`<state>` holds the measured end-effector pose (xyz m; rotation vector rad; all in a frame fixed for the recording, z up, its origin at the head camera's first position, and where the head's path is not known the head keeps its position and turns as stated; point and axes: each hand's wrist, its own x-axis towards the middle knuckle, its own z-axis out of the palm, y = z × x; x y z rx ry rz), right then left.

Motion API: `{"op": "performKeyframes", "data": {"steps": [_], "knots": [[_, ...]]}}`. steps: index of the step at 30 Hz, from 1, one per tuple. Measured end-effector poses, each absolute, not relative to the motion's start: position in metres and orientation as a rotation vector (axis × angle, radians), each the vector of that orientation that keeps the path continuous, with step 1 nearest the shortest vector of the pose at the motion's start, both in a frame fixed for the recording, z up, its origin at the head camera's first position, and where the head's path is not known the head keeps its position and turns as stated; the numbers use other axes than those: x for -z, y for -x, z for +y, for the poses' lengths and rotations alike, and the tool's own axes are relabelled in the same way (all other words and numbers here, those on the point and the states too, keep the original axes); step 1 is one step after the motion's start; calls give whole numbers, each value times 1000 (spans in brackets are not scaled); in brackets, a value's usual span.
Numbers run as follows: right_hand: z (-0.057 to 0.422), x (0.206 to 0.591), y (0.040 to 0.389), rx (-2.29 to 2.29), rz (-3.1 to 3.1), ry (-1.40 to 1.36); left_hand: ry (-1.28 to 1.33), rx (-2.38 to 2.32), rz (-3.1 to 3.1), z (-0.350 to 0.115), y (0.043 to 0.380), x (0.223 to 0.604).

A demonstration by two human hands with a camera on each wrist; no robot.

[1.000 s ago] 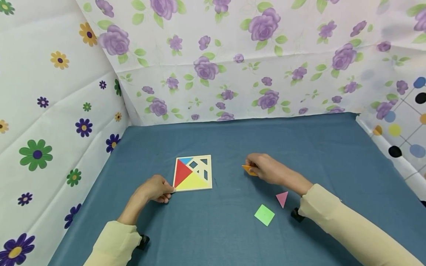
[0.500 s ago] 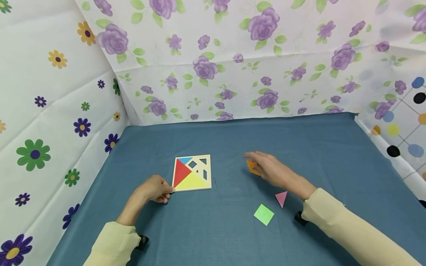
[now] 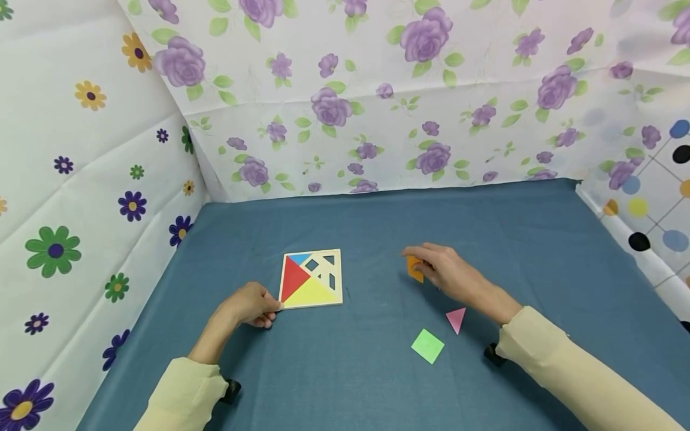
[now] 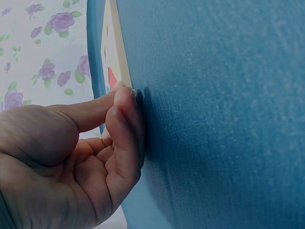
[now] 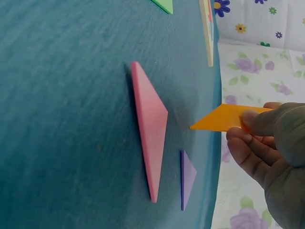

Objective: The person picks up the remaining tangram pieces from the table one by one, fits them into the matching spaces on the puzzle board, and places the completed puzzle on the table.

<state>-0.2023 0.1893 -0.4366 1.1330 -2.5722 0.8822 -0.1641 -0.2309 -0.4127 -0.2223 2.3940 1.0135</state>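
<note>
At the near left corner of a pale wooden tangram board (image 3: 323, 267), my left hand (image 3: 250, 304) pinches the edge between thumb and fingers. A red triangle (image 3: 293, 279), a yellow triangle (image 3: 315, 293) and a blue triangle (image 3: 299, 258) lie in the board; several cutouts show the cloth. To the right of the board, my right hand (image 3: 450, 270) holds an orange parallelogram piece (image 3: 415, 269) raised above the cloth. The right wrist view shows the thumb and fingers gripping one end of it, the pointed end sticking out.
Nearer the person, a pink triangle (image 3: 456, 319) and a green square (image 3: 427, 346) lie flat on the blue cloth (image 3: 345, 371). A purple triangle (image 5: 188, 181) shows in the right wrist view. A flowered sheet (image 3: 377, 143) hangs behind the table.
My right hand has drawn slightly to the right, and the orange parallelogram has turned more upright in the fingers. The left hand and board stay put.
</note>
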Motion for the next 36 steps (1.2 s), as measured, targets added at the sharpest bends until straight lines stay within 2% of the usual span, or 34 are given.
{"op": "performKeyframes", "data": {"steps": [17, 36], "knots": [[201, 437, 206, -906, -2450, -1098, 224, -995, 2401, -233, 163, 414], [220, 416, 202, -1008, -2574, -981, 234, -996, 2393, -231, 165, 414]]}}
